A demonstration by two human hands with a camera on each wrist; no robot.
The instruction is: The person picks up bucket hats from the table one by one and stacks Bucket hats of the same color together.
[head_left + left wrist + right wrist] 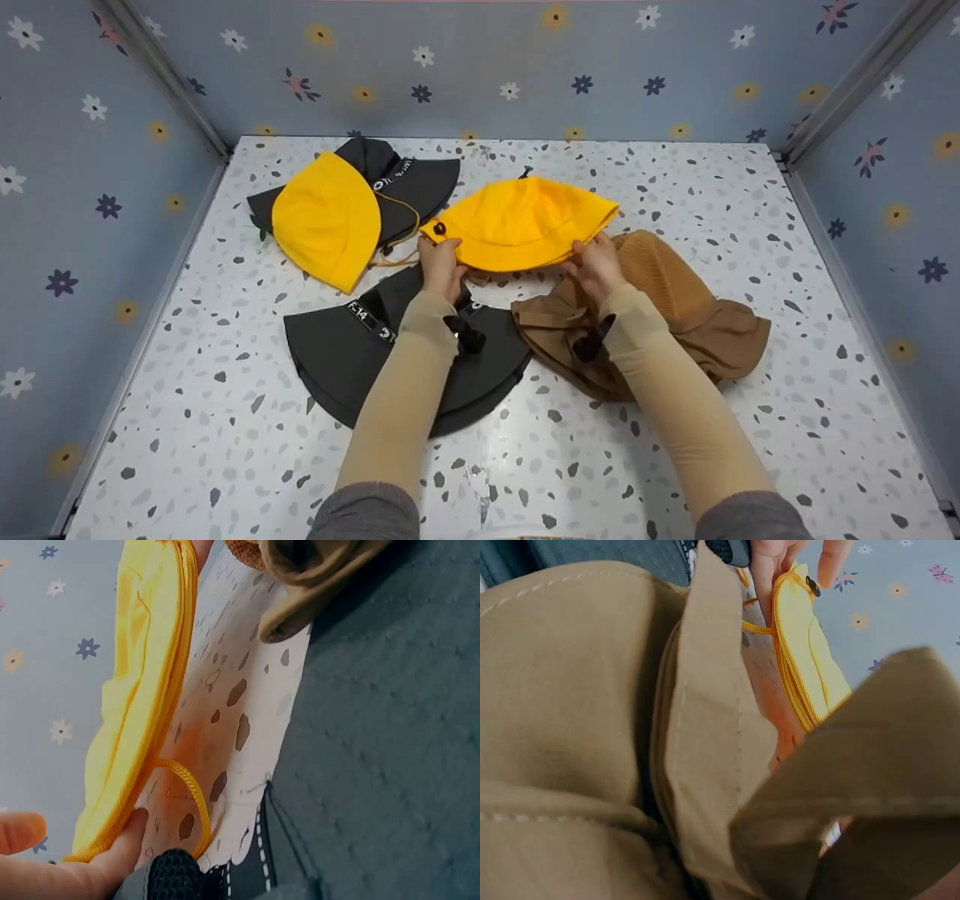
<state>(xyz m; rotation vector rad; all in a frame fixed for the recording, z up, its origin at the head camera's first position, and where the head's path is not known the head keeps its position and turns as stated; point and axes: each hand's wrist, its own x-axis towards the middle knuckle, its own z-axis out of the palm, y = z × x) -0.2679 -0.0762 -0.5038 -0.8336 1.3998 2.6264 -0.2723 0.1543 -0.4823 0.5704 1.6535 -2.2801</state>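
Observation:
A yellow bucket hat (517,225), folded flat, is held up between both hands above the table. My left hand (441,266) grips its left end near a dark round fastener, and my right hand (598,264) pinches the lower right brim. In the left wrist view a yellow cord loops from the hat (142,690) beside the left hand (97,866). Below the left forearm lies a black hat (337,360) with a lettered band. Under the right wrist sits a brown hat (667,285); its fabric hides most of the right hand in the right wrist view.
At the back left, a second yellow hat (326,225) leans over another black hat (427,176), its cord trailing right. The speckled white table (810,420) is bounded by flower-patterned panels (480,67) at the back and both sides.

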